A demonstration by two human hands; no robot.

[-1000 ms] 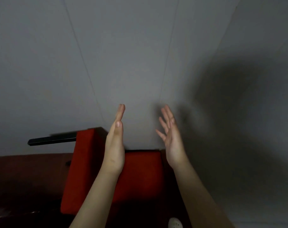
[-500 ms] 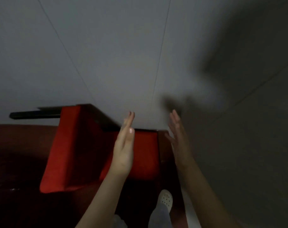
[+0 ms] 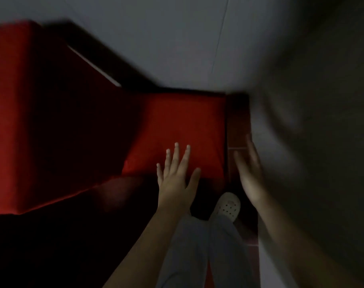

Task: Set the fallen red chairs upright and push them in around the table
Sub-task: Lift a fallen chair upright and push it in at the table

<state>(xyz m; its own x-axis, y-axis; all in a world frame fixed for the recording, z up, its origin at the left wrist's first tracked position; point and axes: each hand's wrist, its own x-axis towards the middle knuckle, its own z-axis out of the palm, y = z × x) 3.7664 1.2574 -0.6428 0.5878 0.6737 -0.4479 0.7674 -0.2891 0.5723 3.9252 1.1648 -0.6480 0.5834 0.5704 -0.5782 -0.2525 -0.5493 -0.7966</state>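
Two grips unclenched, left hand [image 3: 174, 180] splayed over red chair [image 3: 183, 121], right hand [image 3: 250, 175] edge-on beside it.

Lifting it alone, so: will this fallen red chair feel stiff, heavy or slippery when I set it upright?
Probably stiff: the red chair shows a dark frame along its padded panels. Likely heavy and bulky, since those panels dwarf the left hand. The cloth-like padding should not be slippery, though blur hides detail.

Indoor room: tiled floor [image 3: 177, 38], red chair [image 3: 183, 121]

chair [image 3: 183, 121] left, wall [image 3: 280, 163] right — narrow gap
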